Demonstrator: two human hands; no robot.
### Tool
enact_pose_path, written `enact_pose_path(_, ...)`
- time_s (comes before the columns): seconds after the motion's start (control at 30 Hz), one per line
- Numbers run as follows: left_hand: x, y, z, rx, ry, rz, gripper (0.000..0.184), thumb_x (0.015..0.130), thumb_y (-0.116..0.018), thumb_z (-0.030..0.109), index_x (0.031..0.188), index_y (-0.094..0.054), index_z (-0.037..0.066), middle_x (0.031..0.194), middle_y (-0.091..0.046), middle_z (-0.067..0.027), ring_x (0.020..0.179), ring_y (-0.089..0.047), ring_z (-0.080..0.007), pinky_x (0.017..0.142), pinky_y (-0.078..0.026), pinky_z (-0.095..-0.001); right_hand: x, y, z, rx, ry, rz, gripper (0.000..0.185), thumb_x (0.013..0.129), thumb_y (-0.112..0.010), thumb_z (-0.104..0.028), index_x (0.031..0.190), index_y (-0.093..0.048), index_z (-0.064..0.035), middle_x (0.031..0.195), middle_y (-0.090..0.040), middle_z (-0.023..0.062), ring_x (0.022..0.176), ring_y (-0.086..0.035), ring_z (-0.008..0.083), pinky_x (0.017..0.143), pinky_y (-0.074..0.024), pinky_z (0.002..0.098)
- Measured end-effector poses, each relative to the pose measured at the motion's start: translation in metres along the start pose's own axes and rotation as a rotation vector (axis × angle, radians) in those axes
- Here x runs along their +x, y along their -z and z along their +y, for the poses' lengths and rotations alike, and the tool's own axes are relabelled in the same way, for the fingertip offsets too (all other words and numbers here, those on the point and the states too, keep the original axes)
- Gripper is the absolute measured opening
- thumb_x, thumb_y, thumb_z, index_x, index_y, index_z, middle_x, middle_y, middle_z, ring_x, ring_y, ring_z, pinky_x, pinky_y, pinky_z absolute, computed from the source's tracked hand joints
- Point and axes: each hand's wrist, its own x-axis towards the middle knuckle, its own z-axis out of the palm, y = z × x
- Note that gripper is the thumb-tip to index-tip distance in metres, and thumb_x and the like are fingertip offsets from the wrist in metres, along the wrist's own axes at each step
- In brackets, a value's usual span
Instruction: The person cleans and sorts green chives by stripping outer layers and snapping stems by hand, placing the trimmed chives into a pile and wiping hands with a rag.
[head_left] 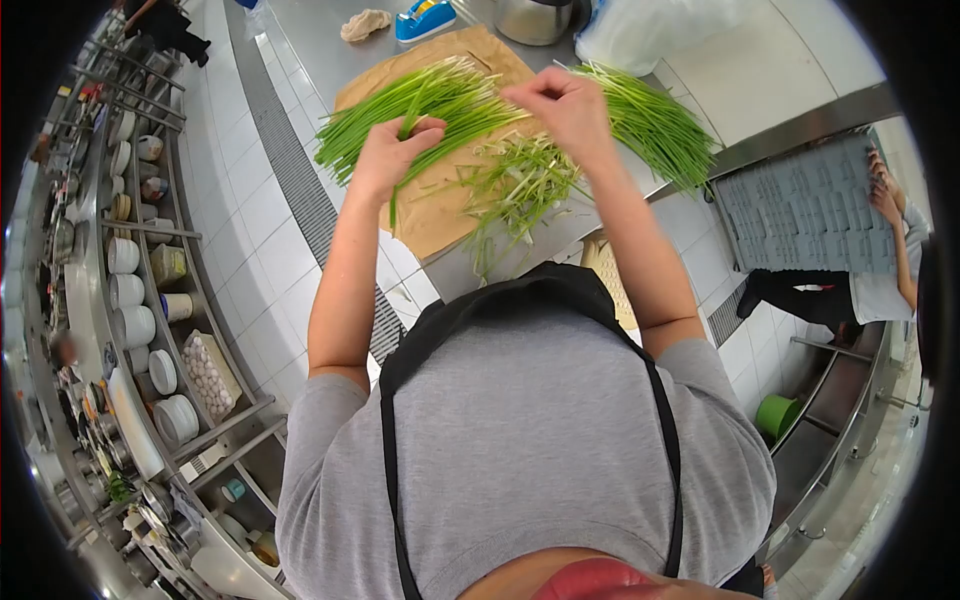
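Note:
A thick bundle of long green chives (440,88) lies on brown paper (432,228), pale ends to the right. My left hand (392,158) is at the bundle's near side, its fingers closed on a chive stalk whose green end hangs below the palm. To the right, my right hand (566,108) is held in a pinch over the pale ends; whatever is between its fingertips is hidden. Beneath it spreads a loose heap of pale and green trimmings (520,182), some over the paper's front edge. Beyond my right wrist rests a second bundle of chives (655,122).
At the table's back are a crumpled beige cloth (366,25), a blue tape dispenser (425,20), a metal pot (533,20) and a clear plastic bag (640,35). Shelves with bowls (125,290) line the left. At right, another person holds a large grey panel (810,205).

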Motion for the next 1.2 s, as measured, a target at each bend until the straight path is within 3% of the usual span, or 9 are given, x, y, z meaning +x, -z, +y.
enact_pose_path(0.17,-0.004,0.018,-0.031,0.474,0.026,-0.110,0.022,0.069,-0.066,0.016,0.083,-0.064,-0.001,0.074,-0.062,-0.0062,0.066,-0.054,-0.0103,0.062,-0.043,-0.0248,-0.006,0.018,-0.002,-0.048,-0.011,-0.131,0.020,0.068,-0.068,-0.019,0.068,-0.060,-0.0006,0.054,-0.052,-0.0014,0.048,-0.042,0.0064,0.046,-0.0348,0.0233)
enact_pose_path(0.2,-0.008,0.023,-0.039,0.440,0.024,-0.070,0.023,0.068,-0.066,0.016,0.082,-0.064,-0.002,0.074,-0.062,-0.0064,0.065,-0.053,-0.0103,0.061,-0.042,-0.0249,-0.014,0.012,0.016,-0.284,-0.043,-0.288,0.016,0.068,-0.066,-0.017,0.074,-0.062,-0.0026,0.058,-0.056,0.0026,0.050,-0.048,0.0119,0.048,-0.0373,0.0252)
enact_pose_path(0.27,-0.008,0.029,-0.050,0.377,-0.005,-0.007,0.023,0.067,-0.067,0.017,0.081,-0.064,-0.002,0.073,-0.062,-0.0069,0.063,-0.053,-0.0103,0.060,-0.042,-0.0252,-0.037,-0.001,0.080,-0.430,0.157,-0.284,0.015,0.068,-0.064,-0.017,0.077,-0.063,-0.0045,0.064,-0.058,0.0065,0.056,-0.053,0.0176,0.052,-0.0404,0.0281)
enact_pose_path(0.33,-0.014,0.034,-0.050,0.300,0.009,0.054,0.022,0.068,-0.067,0.016,0.080,-0.063,-0.002,0.072,-0.062,-0.0060,0.062,-0.052,-0.0101,0.058,-0.041,-0.0247,-0.029,0.006,0.084,-0.477,0.109,-0.272,0.015,0.069,-0.062,-0.017,0.080,-0.064,-0.0060,0.069,-0.060,0.0095,0.062,-0.056,0.0219,0.057,-0.0429,0.0309)
enact_pose_path(0.4,-0.019,0.033,-0.053,0.216,0.029,0.078,0.022,0.069,-0.066,0.015,0.080,-0.063,-0.003,0.070,-0.061,-0.0050,0.061,-0.051,-0.0097,0.057,-0.041,-0.0242,-0.026,0.015,0.082,-0.391,-0.223,-0.256,0.016,0.070,-0.061,-0.017,0.082,-0.064,-0.0072,0.074,-0.061,0.0116,0.069,-0.058,0.0250,0.061,-0.0447,0.0335)
enact_pose_path(0.6,-0.006,0.005,-0.059,0.009,0.046,0.005,0.022,0.072,-0.065,0.015,0.084,-0.063,-0.003,0.072,-0.058,-0.0020,0.064,-0.049,-0.0073,0.058,-0.040,-0.0226,-0.029,0.002,0.110,-0.683,0.068,-0.396,0.016,0.071,-0.061,-0.018,0.080,-0.064,-0.0046,0.067,-0.061,0.0095,0.063,-0.057,0.0200,0.059,-0.0432,0.0290)
enact_pose_path(0.7,0.004,-0.022,-0.045,-0.161,0.041,-0.056,0.022,0.073,-0.066,0.017,0.086,-0.063,-0.001,0.075,-0.060,-0.0013,0.062,-0.047,-0.0054,0.055,-0.036,-0.0208,-0.016,0.007,0.054,-0.166,-0.280,-0.304,0.018,0.072,-0.064,-0.020,0.076,-0.064,-0.0017,0.063,-0.059,0.0047,0.057,-0.052,0.0126,0.053,-0.0400,0.0253)
enact_pose_path(0.9,0.006,-0.051,0.009,-0.196,-0.063,-0.196,0.023,0.072,-0.067,0.020,0.087,-0.064,0.002,0.075,-0.062,0.0010,0.051,-0.036,-0.0002,0.042,-0.023,-0.0174,0.007,0.008,0.016,0.617,-0.523,-0.306,0.019,0.077,-0.062,-0.015,0.086,-0.062,0.0017,0.064,-0.052,-0.0014,0.048,-0.037,0.0030,0.043,-0.0272,0.0168)
enact_pose_path(1.2,-0.001,-0.039,0.014,-0.270,0.073,-0.156,0.018,0.074,-0.064,0.017,0.083,-0.063,0.001,0.068,-0.060,-0.0010,0.044,-0.032,-0.0012,0.039,-0.020,-0.0178,-0.015,-0.013,0.014,0.547,-0.505,-0.292,0.017,0.074,-0.065,-0.017,0.083,-0.064,-0.0022,0.063,-0.053,-0.0035,0.049,-0.037,0.0021,0.045,-0.0265,0.0181)
